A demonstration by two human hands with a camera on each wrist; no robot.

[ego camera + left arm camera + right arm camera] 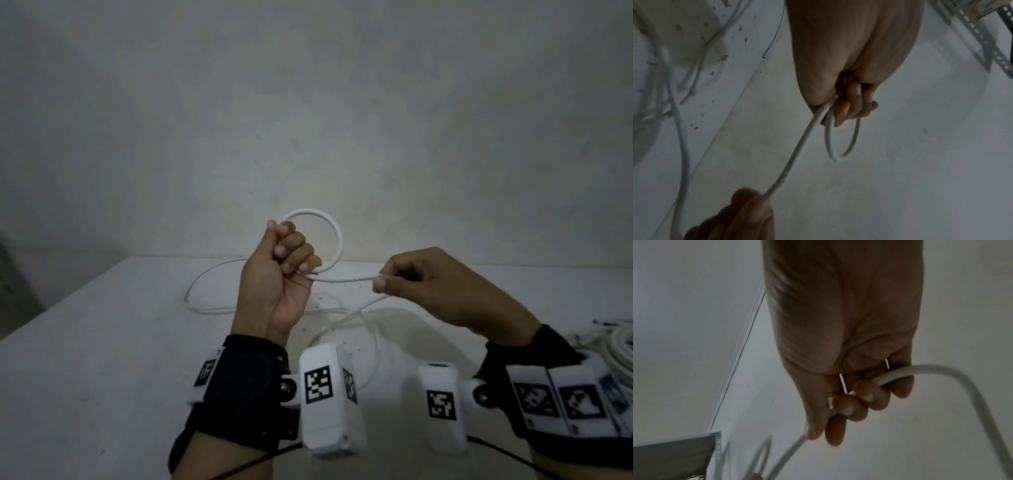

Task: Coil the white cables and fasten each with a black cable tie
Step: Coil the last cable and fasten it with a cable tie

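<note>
Head-camera view: we held the white cable (337,240) above the table (102,342), left hand (281,270) fisted around its first loop, right hand (435,284) pinching the next length. Most cable lay uncoiled; we saw no black tie.

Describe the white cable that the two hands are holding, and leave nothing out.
The white cable is thin, round and smooth, like plastic-sheathed cord. One loop stands up from the left hand, whose curled fingers grip where it closes. A short straight run leads to the right hand, pinched between thumb and fingertip. The rest hangs down and trails in loose curves on the white table.
</note>
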